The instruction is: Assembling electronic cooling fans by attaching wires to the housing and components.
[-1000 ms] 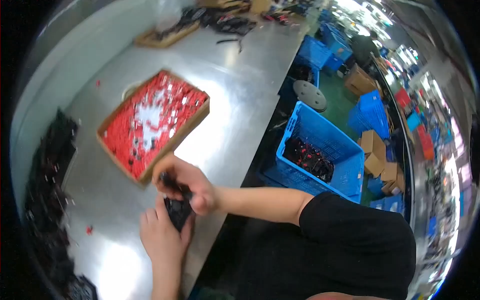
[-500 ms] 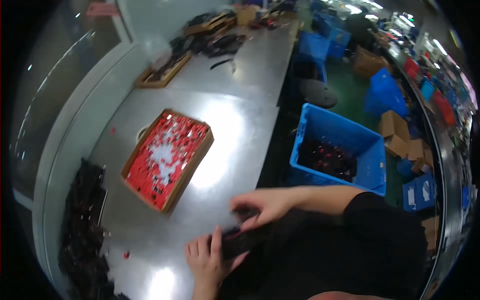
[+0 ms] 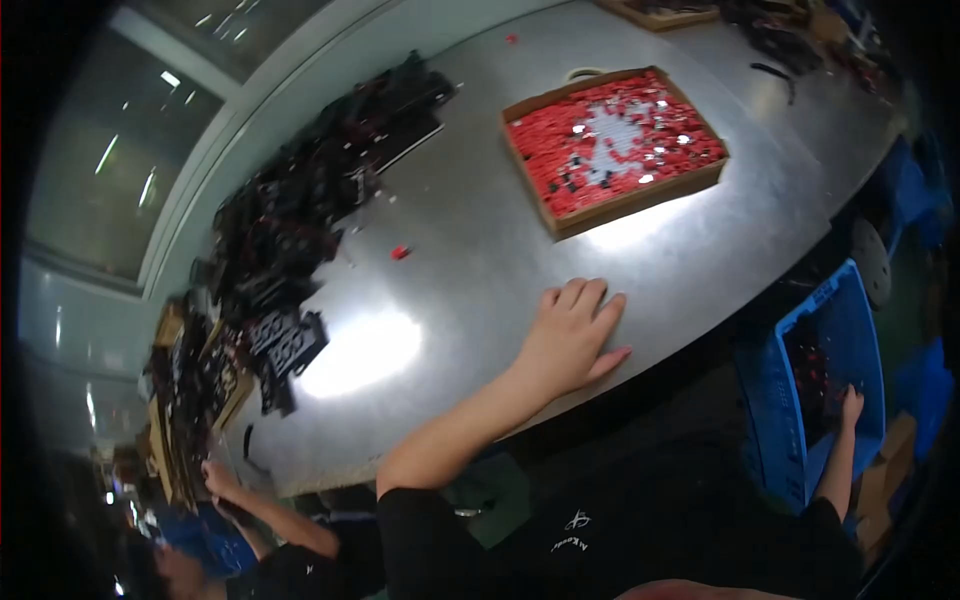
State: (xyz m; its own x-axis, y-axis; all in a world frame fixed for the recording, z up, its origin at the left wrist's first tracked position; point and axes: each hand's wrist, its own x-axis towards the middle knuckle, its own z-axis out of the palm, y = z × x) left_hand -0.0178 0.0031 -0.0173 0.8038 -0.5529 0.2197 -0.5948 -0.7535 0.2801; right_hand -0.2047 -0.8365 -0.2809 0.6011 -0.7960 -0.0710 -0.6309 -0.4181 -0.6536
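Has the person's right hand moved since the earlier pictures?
Yes. Judged against the metal table, the right hand has moved rightward, away from the table, to the blue crate.

This looks like a factory assembly workshop: ahead of the left hand [image 3: 570, 335], a metal workbench [image 3: 450, 320] bears a cardboard tray [image 3: 640, 202] of small red parts [image 3: 550, 135]; farther left, heaped black parts [image 3: 290, 215] and a co-worker [image 3: 290, 525]; at the right hand [image 3: 851, 408], a blue crate [image 3: 850, 310].

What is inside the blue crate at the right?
Red-flecked dark parts lie inside the blue crate, and the right hand shows within its opening. Anything beneath the top layer or behind that hand is covered.
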